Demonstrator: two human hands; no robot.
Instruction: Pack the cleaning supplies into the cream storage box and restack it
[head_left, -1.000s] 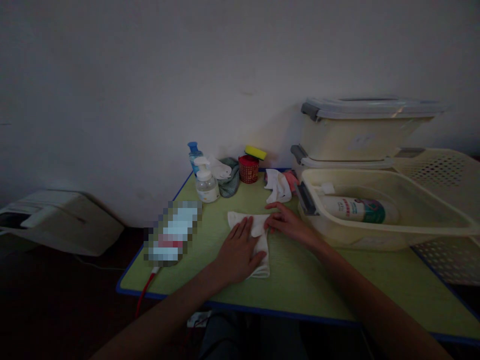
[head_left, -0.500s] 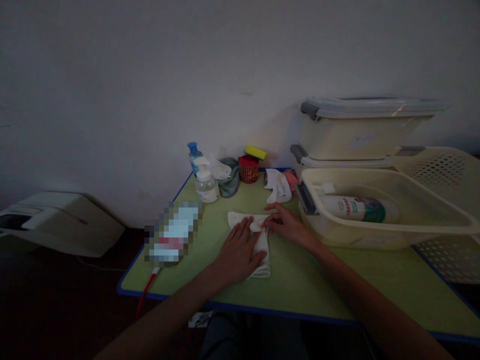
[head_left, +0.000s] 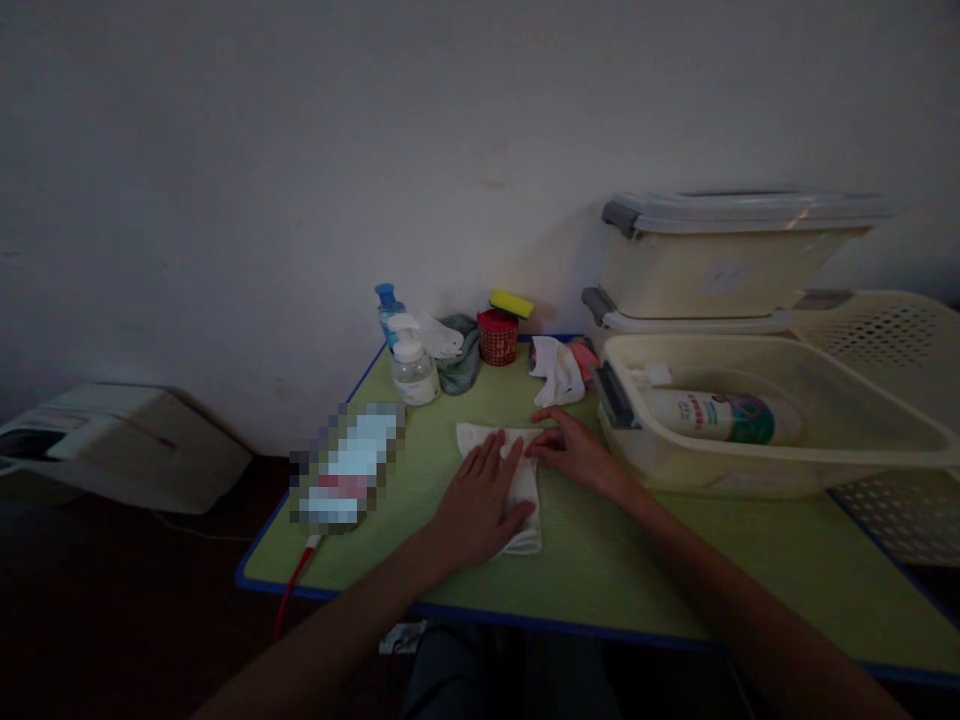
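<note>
A folded white cloth [head_left: 525, 510] lies on the green tabletop in front of me. My left hand [head_left: 476, 505] rests flat on it, fingers stretched toward its far edge and thumb spread to the right. At the cloth's upper right, my right hand [head_left: 566, 447] pinches a small flap between thumb and fingertips, beside the left index finger. The rest of the cloth's shape is hidden under my left hand, so its exact kind is unclear.
Left stands a blurred-out phone [head_left: 349, 465] with a red cable. Behind are a pump bottle [head_left: 415, 375], a red basket [head_left: 497, 340], a yellow sponge [head_left: 511, 304] and a crumpled white cloth [head_left: 556, 370]. An open plastic bin [head_left: 735, 475] holding a bottle [head_left: 712, 415] sits right.
My right hand has shifted slightly left, drawing the white flap closer to my left index finger. Less of the flap shows now. My left hand has stayed in place.
</note>
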